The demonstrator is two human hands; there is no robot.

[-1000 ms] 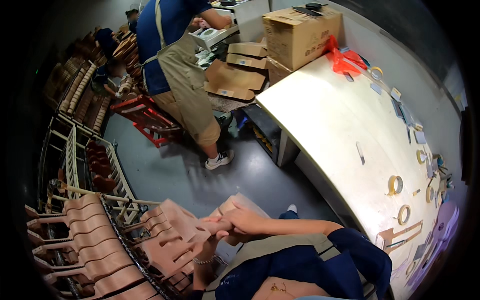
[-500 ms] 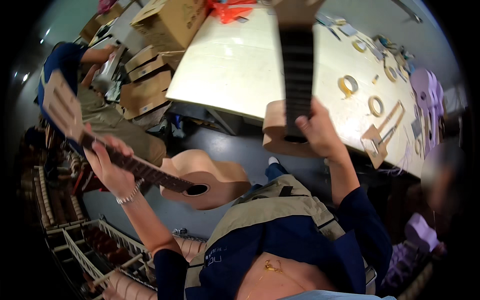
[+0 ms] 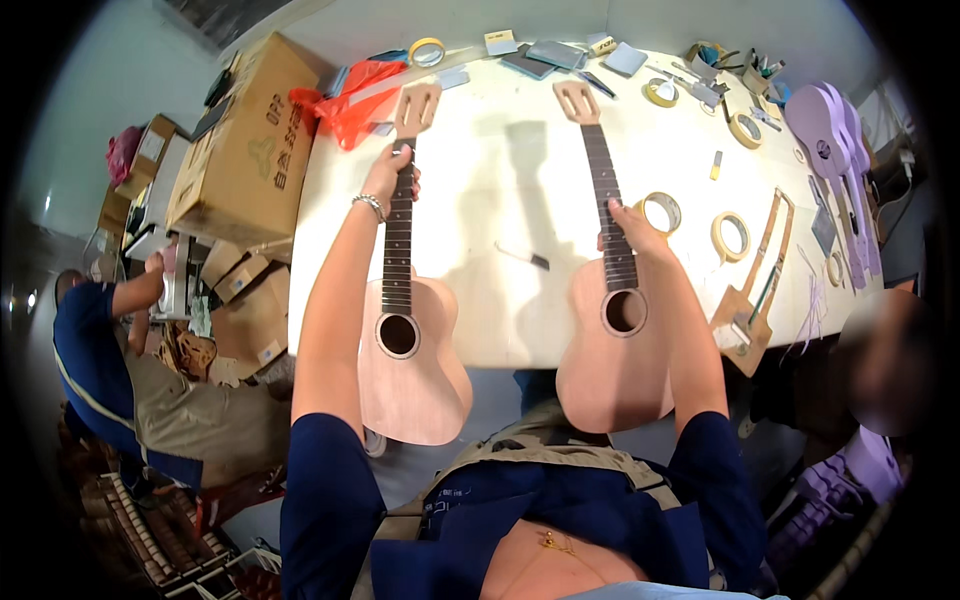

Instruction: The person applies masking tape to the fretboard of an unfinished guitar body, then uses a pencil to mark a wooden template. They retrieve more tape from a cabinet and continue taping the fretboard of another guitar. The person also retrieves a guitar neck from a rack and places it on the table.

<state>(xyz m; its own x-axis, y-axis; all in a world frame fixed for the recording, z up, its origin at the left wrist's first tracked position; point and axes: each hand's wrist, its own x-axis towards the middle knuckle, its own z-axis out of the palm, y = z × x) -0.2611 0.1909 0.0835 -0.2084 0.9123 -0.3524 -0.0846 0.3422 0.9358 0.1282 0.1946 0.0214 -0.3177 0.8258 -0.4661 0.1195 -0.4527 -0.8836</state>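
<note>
Two unstrung, bare-wood ukuleles are held up at the table's near edge, headstocks pointing away from me. My left hand [image 3: 385, 182] is closed round the upper neck of the left ukulele [image 3: 412, 395], just below its headstock. Round the neck of the right ukulele [image 3: 605, 375], my right hand [image 3: 640, 238] grips lower down, near the body. Both soundholes face up, and the bodies hang partly past the edge of the white table [image 3: 335, 220]. My right forearm covers part of the right body.
Tape rolls [image 3: 731, 236], a wooden frame-like jig [image 3: 745, 320] and a small brush-like tool [image 3: 538, 261] lie on the table. Purple ukulele-shaped bodies [image 3: 825, 140] stand at the right. A red plastic bag [image 3: 355, 105] and a cardboard box [image 3: 235, 150] are far left. A co-worker [image 3: 130, 370] bends at the left.
Both ukuleles have come over the table's near edge, side by side. The left one swung in from my left side; the right one tipped down from upright. My view has turned toward the table.
</note>
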